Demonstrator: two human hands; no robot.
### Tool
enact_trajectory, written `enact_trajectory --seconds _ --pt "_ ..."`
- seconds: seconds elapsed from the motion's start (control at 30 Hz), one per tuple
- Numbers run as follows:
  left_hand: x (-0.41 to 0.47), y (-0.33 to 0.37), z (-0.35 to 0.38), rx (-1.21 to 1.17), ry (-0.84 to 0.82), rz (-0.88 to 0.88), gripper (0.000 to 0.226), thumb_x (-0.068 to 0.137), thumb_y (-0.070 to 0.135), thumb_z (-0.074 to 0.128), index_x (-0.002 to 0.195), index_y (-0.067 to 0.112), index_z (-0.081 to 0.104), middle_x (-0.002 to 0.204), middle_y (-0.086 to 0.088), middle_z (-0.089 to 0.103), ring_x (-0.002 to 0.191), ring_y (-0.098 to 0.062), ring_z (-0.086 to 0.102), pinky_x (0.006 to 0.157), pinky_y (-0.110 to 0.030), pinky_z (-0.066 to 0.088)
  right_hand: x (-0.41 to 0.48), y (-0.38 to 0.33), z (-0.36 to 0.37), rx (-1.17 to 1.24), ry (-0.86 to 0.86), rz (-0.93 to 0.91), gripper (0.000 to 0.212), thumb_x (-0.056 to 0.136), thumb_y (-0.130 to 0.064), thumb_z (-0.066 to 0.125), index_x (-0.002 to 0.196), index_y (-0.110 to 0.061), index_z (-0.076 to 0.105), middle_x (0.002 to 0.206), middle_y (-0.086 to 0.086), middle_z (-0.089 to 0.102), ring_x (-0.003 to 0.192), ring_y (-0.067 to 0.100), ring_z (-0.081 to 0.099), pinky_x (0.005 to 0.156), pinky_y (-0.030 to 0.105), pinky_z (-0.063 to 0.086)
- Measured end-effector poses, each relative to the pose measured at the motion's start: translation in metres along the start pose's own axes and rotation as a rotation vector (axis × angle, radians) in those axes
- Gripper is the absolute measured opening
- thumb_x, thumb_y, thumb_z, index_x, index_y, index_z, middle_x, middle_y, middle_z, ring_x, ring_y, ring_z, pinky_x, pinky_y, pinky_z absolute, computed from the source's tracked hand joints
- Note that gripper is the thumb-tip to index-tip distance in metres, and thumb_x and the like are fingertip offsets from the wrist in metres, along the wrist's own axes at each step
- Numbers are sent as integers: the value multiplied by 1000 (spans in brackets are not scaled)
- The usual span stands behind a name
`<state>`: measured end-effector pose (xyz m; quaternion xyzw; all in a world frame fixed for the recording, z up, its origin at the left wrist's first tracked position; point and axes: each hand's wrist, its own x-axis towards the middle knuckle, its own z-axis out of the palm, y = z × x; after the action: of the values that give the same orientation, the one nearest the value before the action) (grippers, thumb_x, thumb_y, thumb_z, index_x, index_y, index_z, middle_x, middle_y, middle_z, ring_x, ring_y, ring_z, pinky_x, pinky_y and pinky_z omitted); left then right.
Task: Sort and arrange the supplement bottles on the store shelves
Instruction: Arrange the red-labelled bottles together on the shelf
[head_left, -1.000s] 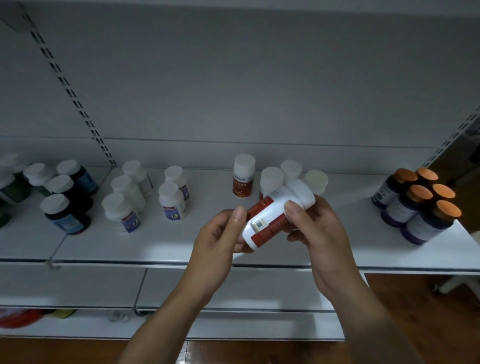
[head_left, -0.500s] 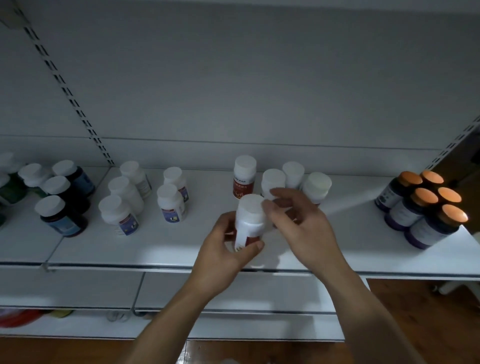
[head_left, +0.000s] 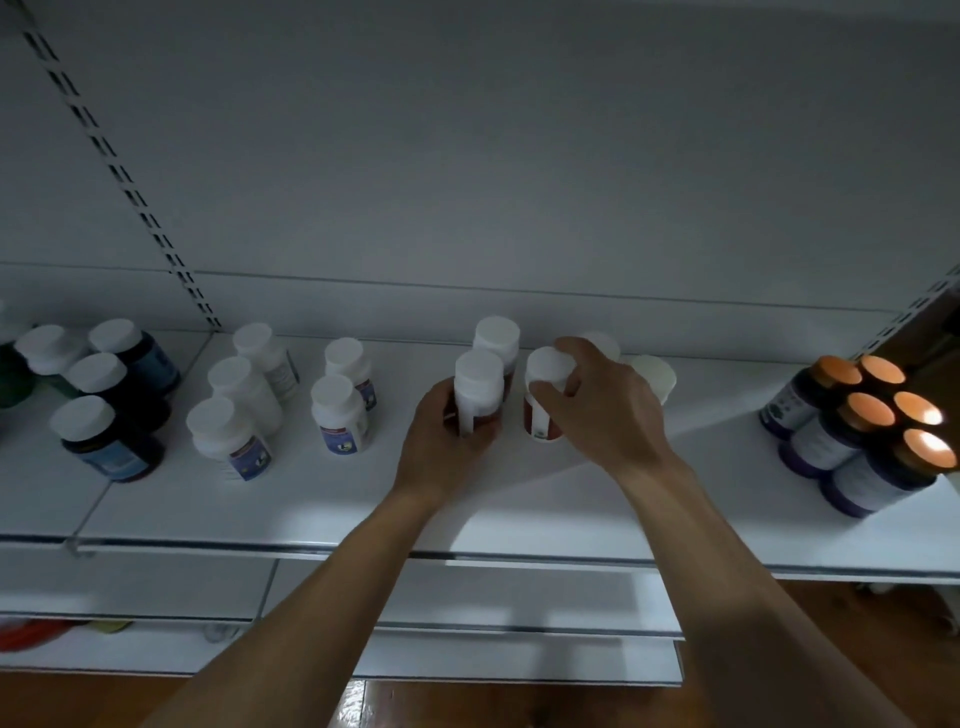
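A white-capped bottle with a red label (head_left: 478, 395) stands upright on the white shelf (head_left: 519, 499), and my left hand (head_left: 441, 447) grips its lower body from the left. Right beside it stands a second red-labelled bottle (head_left: 545, 400); my right hand (head_left: 602, 410) curls over its cap and side. A third bottle of the same kind (head_left: 497, 338) stands just behind the first. More white caps (head_left: 652, 376) show behind my right hand, partly hidden.
Left of my hands stand several white bottles with blue labels (head_left: 340, 410), and further left dark bottles with white caps (head_left: 98, 436). At the right end is a cluster of orange-capped dark bottles (head_left: 852, 441). Lower shelves (head_left: 467, 597) lie below.
The bottle I held tilted in both hands is now upright on the shelf in my left hand. My right hand has let go of it and moved onto the neighbouring bottle.
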<state>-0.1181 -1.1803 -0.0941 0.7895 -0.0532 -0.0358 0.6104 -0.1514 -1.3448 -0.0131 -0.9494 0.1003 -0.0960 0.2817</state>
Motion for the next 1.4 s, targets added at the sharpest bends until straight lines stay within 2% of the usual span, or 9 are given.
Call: enact_trajectory --seconds 0.27,0.37,0.47,0.57,0.73,0.93,1.1,1.27,1.4 --pt "6 4 -5 -44 -48 88 47 80 3 75 107 36 56 107 11 66 96 2 63 83 -22 49 -21 8 -9 51 -24 69 44 81 -47 70 119 -32 54 74 -15 54 82 16 59 69 27 39" --pt "-19 7 -11 0 135 117 46 84 11 73 125 25 55 119 9 61 107 -2 59 91 -21 49 -33 12 -12 140 -12 87 41 78 -47 72 112 -31 56 70 -12 54 71 8 55 62 26 37" --pt "-62 20 -17 -121 211 254 32 88 12 65 118 20 58 109 15 64 101 -9 63 87 -20 50 -46 10 -19 207 -5 79 36 73 -46 76 101 -32 57 63 -10 51 64 4 53 58 24 37" --pt "-89 32 -14 -82 68 337 38 83 30 65 120 23 57 116 11 62 108 -14 61 89 -22 49 -61 2 -27 227 42 4 37 64 -52 72 94 -36 56 58 -12 49 61 2 53 56 19 36" --pt "-90 44 -7 30 -207 202 58 73 48 71 126 42 49 120 20 59 112 -3 57 92 -27 49 -85 -18 -43 256 20 -154 36 66 -56 68 97 -44 52 62 -14 49 59 6 51 55 19 36" --pt "-94 55 -9 -188 -138 269 57 73 29 76 124 34 52 119 15 62 115 -15 60 96 -48 52 -108 -22 -39 262 95 -310 63 68 -60 69 123 -37 49 124 -20 48 117 5 50 91 18 44" --pt "-100 64 -6 -278 -169 296 57 72 25 78 119 46 53 119 17 61 116 -24 59 92 -59 52 -113 -22 -39 334 142 -412 55 72 -48 73 121 -29 56 124 -17 52 118 4 50 94 12 39" --pt "-102 66 -7 -148 -148 367 56 74 29 76 121 46 51 122 20 59 117 -12 58 94 -38 53 -116 -16 -42 390 176 -401 48 74 -43 73 115 -24 60 116 -14 59 111 9 56 88 16 44" --pt "-105 67 -12 -63 -92 374 58 72 32 76 124 33 50 118 13 59 110 -12 59 85 -17 50 -112 -6 -39 793 13 -87 42 73 -40 71 112 -29 60 106 -12 68 103 10 64 88 29 52"
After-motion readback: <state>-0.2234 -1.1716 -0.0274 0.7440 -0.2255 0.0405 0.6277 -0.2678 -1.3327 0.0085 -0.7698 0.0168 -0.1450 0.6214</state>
